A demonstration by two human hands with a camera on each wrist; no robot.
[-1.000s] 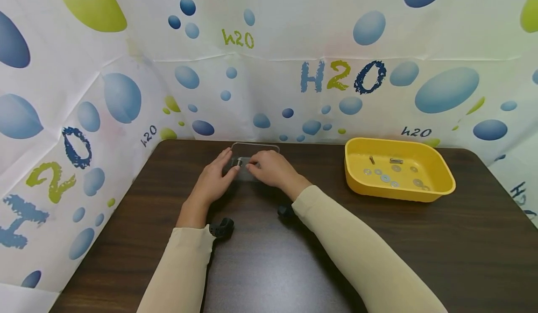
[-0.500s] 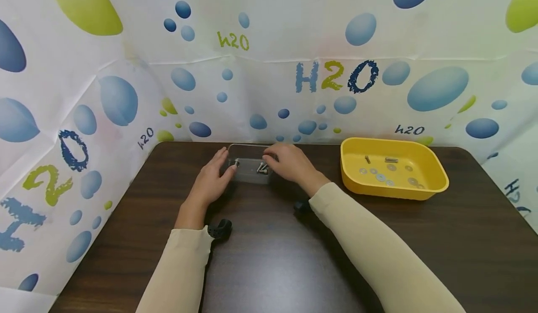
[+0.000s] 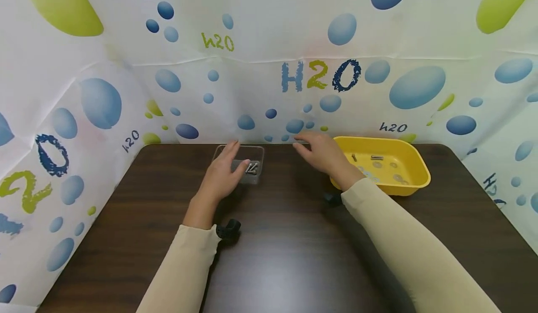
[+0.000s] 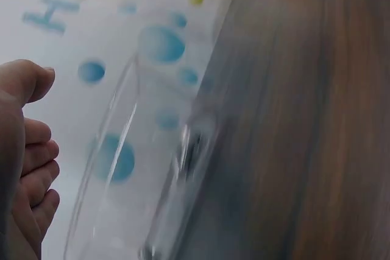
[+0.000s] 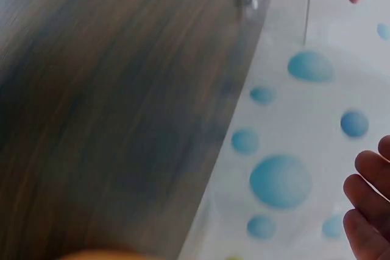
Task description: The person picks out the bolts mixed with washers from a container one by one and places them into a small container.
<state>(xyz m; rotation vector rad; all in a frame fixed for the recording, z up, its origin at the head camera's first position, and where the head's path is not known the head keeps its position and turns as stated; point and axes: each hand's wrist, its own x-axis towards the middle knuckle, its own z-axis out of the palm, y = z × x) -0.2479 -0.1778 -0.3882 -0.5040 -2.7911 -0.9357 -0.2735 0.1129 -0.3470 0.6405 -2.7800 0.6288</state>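
My left hand (image 3: 220, 172) hovers above the left part of a clear plastic container (image 3: 251, 179), its thumb apart from the fingers and nothing held. The hand covers some of the container. Several metal bolts (image 3: 251, 168) lie inside. In the left wrist view, the clear container (image 4: 116, 168) is blurred, with the left hand's fingers (image 4: 39, 181) loosely bent. My right hand (image 3: 322, 155) is in the air between the container and a yellow tray (image 3: 391, 189), overlapping the tray's left end. In the right wrist view, the right hand's fingers (image 5: 365, 205) are relaxed with nothing visible in them.
The yellow tray holds a few bolts (image 3: 377, 157) and several flat washers (image 3: 397, 178). Both containers stand near the back edge of a dark wooden table (image 3: 269, 238). Behind the table hangs a white printed sheet (image 3: 252, 93).
My right hand has left the clear container and moved right to the yellow tray's left end. My left hand has lifted slightly and stays by the container. Bolts in the container are now uncovered.
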